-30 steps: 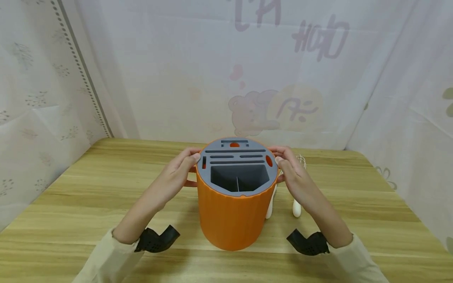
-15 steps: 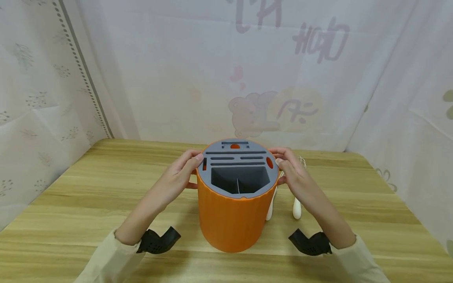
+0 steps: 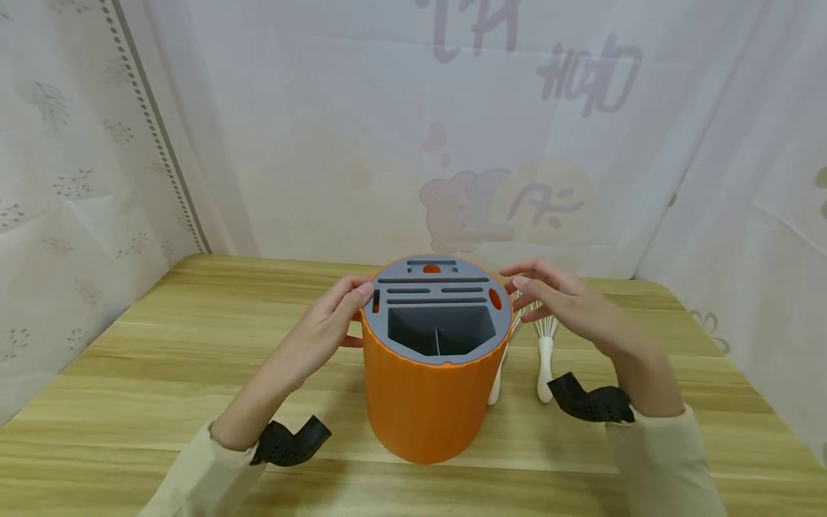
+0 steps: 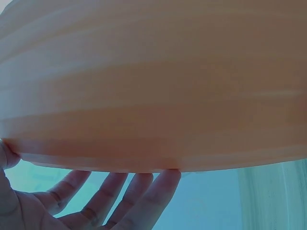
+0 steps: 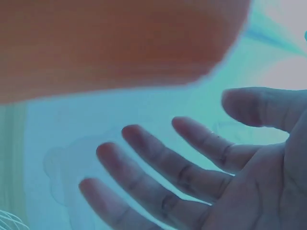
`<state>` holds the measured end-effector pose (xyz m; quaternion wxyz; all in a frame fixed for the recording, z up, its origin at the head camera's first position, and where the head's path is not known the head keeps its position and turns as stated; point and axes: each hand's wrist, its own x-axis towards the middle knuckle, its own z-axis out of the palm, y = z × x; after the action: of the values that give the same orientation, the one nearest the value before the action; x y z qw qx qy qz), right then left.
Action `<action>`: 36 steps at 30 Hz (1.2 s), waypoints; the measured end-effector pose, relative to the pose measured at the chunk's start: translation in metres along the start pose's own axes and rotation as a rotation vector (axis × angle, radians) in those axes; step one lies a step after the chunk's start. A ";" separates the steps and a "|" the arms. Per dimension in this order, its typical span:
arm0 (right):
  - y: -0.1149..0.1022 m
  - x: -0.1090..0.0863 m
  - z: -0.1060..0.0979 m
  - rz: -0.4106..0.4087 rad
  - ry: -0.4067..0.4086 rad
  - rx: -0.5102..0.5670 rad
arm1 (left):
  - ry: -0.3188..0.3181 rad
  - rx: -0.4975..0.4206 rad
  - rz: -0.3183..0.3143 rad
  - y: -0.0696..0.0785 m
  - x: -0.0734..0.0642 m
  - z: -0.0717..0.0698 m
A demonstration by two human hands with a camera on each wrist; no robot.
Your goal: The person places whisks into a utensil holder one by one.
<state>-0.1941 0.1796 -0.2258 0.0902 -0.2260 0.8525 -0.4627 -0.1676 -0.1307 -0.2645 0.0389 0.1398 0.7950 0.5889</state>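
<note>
We see orange holder point(image 3: 423, 395) upright at table point(image 3: 161, 373) centre, long axis vertical, grey slotted top point(image 3: 436, 310) facing up. Our left hand point(image 3: 326, 327) grasps its left rim, fingers curled on wall. Our right hand point(image 3: 568, 305) released, fingers spread, just right of rim, not touching. Whisk point(image 3: 545, 352) lies below right hand, handle toward us. Left hand nearer holder; holder lies left of right hand.
</note>
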 end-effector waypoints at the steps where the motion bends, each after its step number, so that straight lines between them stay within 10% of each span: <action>1: 0.001 0.001 -0.004 0.001 0.013 0.000 | -0.001 0.000 0.001 0.000 0.000 0.000; 15: 0.040 0.008 -0.029 0.105 0.245 -0.021 | -0.018 0.019 0.005 0.001 0.000 -0.001; 36: 0.116 0.025 -0.034 0.421 0.165 -0.046 | -0.027 0.014 -0.010 0.002 0.001 -0.003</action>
<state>-0.2632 0.2480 -0.3013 0.1096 -0.0067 0.8957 -0.4308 -0.1686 -0.1330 -0.2613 0.0514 0.1441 0.7991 0.5814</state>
